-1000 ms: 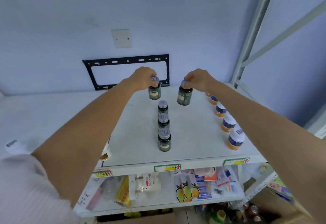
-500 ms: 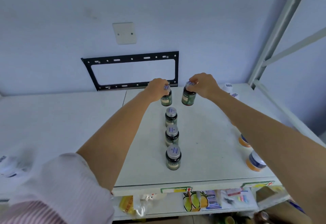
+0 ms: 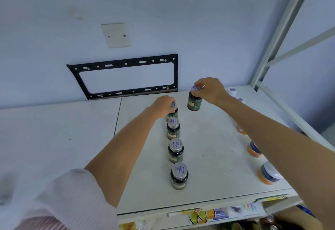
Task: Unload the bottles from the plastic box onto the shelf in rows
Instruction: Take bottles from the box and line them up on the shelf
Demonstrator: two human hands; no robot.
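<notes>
My left hand [image 3: 161,107] grips the cap of a dark green bottle [image 3: 172,116] standing at the far end of a row on the white shelf top [image 3: 208,139]. Three more dark green bottles with silver caps stand in that row toward me: one [image 3: 173,129], one [image 3: 175,150] and the nearest [image 3: 179,176]. My right hand [image 3: 210,89] holds another dark green bottle [image 3: 194,101] by its cap, to the right of the row's far end. I cannot tell whether it touches the shelf. The plastic box is out of view.
A row of orange bottles with white caps [image 3: 269,173] runs along the shelf's right side, partly behind my right arm. A black wall bracket [image 3: 125,76] hangs behind the shelf. A white metal post [image 3: 282,30] rises at the right. Packaged goods fill the lower shelf [image 3: 213,215].
My left hand has brought its bottle down to the far end of the row. My right hand's bottle sits a little higher and further right. The camera view tilted down and closer.
</notes>
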